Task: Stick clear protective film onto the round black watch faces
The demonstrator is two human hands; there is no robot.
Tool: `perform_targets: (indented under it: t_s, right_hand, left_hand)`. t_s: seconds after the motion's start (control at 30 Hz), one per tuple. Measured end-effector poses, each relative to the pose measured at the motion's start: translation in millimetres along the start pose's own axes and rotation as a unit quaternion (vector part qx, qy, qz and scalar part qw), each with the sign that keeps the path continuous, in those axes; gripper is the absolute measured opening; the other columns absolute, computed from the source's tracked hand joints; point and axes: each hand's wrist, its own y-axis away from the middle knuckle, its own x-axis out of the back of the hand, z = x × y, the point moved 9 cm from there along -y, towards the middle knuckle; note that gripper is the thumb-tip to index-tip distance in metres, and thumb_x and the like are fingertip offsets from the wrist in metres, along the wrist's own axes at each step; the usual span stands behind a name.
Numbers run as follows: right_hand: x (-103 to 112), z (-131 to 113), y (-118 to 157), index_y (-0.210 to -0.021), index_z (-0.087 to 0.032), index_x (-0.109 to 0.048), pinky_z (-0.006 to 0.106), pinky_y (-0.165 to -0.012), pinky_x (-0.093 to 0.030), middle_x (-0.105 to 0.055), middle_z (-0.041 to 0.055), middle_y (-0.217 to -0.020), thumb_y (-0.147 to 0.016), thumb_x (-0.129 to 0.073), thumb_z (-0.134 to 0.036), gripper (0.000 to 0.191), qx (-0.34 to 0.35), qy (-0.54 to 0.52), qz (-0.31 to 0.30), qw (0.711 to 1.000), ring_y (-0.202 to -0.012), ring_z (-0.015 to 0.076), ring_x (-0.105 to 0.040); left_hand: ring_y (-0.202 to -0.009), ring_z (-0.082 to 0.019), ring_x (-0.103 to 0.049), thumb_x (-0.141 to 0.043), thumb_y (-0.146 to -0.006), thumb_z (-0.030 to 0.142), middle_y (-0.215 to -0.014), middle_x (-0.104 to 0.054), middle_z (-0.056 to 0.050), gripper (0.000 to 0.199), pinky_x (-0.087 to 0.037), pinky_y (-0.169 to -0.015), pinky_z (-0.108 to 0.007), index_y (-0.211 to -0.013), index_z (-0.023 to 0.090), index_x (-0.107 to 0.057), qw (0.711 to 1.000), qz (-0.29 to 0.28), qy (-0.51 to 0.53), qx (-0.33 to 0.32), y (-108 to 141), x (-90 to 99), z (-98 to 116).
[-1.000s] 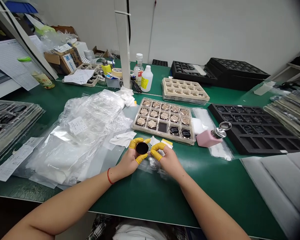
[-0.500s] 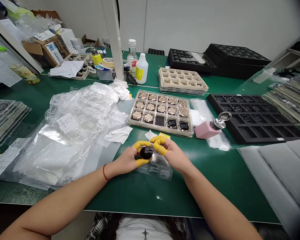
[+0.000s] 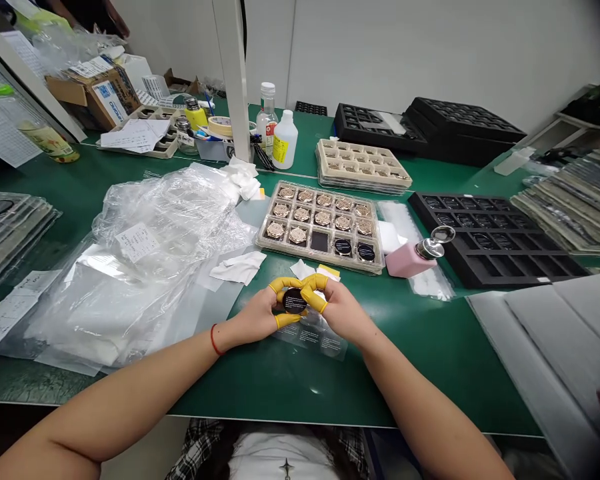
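Note:
A round black disc with small white print (image 3: 295, 301) is held upright near the table's front by my left hand (image 3: 260, 313), whose fingertips wear yellow covers. My right hand (image 3: 337, 307), also with yellow fingertip covers, pinches the disc's right edge. Beneath the hands lies a clear sheet with printed round labels (image 3: 310, 337). Behind them is a clear tray (image 3: 325, 257) of metallic watch-like parts; two cells in its front row hold black-faced discs (image 3: 343, 247), and the cell beside them shows only a dark bottom.
Crumpled plastic wrap (image 3: 165, 213) covers the left side. A pink pump bottle (image 3: 410, 259) and black foam tray (image 3: 500, 233) stand right. White tissues (image 3: 239, 268) lie by the clear tray. Behind are a white bottle (image 3: 285, 141) and beige tray (image 3: 363, 165). Another person's hand shows top left.
My right hand has moved down and left onto the disc, which now faces the camera more. The view has shifted slightly, and another person has appeared at the top left.

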Motion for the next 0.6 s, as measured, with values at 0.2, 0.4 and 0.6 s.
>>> perform_targets:
  t_s: [0.2,0.4,0.6]
  right_hand:
    - [3.0,7.6,0.2,-0.079,-0.020,-0.057,0.032,-0.077,-0.044,-0.060,0.0033,-0.091,-0.082,-0.053,-0.032,0.013,-0.011,0.015,0.015,1.000,-0.087,0.0185,-0.054]
    - [3.7,3.4,0.3,-0.076,-0.020,-0.056,0.031,-0.075,-0.043,-0.060,0.0019,-0.086,-0.082,-0.050,-0.027,0.011,-0.001,0.044,0.025,0.999,-0.083,0.0170,-0.054]
    - [3.2,7.0,-1.9,-0.075,-0.020,-0.055,0.031,-0.071,-0.042,-0.060,0.0017,-0.082,-0.081,-0.049,-0.025,0.010,-0.007,0.056,0.023,0.998,-0.080,0.0169,-0.054]
  left_hand:
    - [-0.091,-0.018,-0.062,-0.064,-0.078,0.020,-0.099,-0.062,-0.004,0.042,-0.050,-0.085,-0.034,-0.115,0.022,-0.044,1.000,-0.008,-0.007,0.015,-1.9,-1.3,-5.1]
    - [-0.088,-0.016,-0.062,-0.064,-0.079,0.020,-0.101,-0.061,-0.003,0.045,-0.051,-0.078,-0.029,-0.118,0.024,-0.042,0.999,-0.006,-0.023,0.035,-2.4,-0.4,-9.3]
    - [-0.090,-0.015,-0.062,-0.064,-0.079,0.021,-0.102,-0.060,-0.002,0.040,-0.050,-0.080,-0.028,-0.114,0.023,-0.044,0.998,-0.007,-0.030,0.053,-4.3,0.0,-11.2]
